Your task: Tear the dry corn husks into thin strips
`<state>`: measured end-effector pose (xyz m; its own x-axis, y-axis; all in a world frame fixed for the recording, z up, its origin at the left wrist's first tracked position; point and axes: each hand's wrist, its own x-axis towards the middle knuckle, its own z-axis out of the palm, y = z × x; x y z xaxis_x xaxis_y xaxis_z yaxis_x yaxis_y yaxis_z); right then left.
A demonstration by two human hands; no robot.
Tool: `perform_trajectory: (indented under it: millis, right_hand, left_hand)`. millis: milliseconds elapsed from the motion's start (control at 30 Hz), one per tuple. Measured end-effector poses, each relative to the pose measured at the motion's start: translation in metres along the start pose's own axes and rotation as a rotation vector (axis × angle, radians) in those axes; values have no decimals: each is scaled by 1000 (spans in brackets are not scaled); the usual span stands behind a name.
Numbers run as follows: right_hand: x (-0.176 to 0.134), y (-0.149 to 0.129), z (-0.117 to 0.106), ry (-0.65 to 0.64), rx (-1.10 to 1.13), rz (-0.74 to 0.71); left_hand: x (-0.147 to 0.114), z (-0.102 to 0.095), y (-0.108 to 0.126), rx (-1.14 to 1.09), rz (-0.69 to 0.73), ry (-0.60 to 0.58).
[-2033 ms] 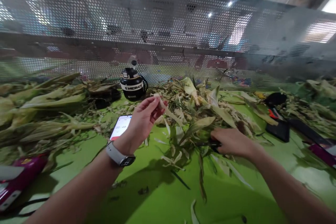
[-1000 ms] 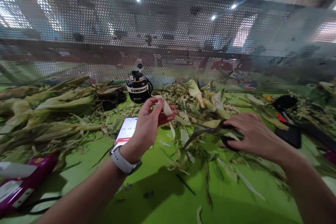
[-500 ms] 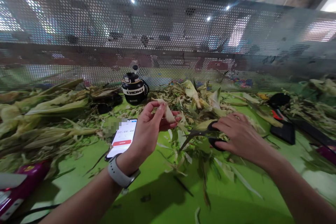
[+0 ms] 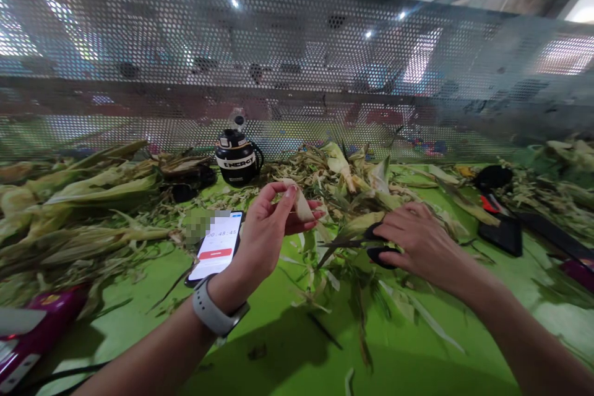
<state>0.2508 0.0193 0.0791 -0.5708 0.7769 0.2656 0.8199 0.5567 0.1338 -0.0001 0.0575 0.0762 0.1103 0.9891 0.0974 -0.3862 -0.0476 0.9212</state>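
Observation:
Between the thumb and fingers of my left hand (image 4: 269,229) is a pale piece of corn husk (image 4: 304,205). That wrist wears a watch with a light grey band (image 4: 211,306). Black-handled scissors (image 4: 346,243) sit in my right hand (image 4: 413,232), with the fingers through the loops. The blades point left, toward the left hand, and do not touch the husk piece. Cut husk strips (image 4: 320,281) lie on the green table below the blades. Behind both hands rises a heap of dry corn husks (image 4: 341,167).
A lit phone (image 4: 214,253) showing a timer lies beside my left forearm. A black jug (image 4: 236,158) stands behind it. More husks (image 4: 88,198) cover the left. A dark phone-like slab (image 4: 501,235) is at right, a purple device (image 4: 51,328) at lower left. A perforated metal screen (image 4: 297,74) closes the back.
My left hand has shifted slightly right with the husk piece. The scissors have moved a little and their blades look somewhat nearer together.

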Motion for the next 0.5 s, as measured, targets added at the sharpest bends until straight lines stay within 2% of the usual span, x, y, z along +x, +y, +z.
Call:
perform_trajectory:
  millis: [267,400,500]
  right_hand:
    - [2,0,0,28,-17,31]
    - [0,12,6,14,40,192]
    - [0,20,5,-20,250,322]
  left_hand:
    - [3,-5,3,4,74,8]
    - [6,-11,0,101,220,-26]
    - [8,-14,-4,236,304,-74]
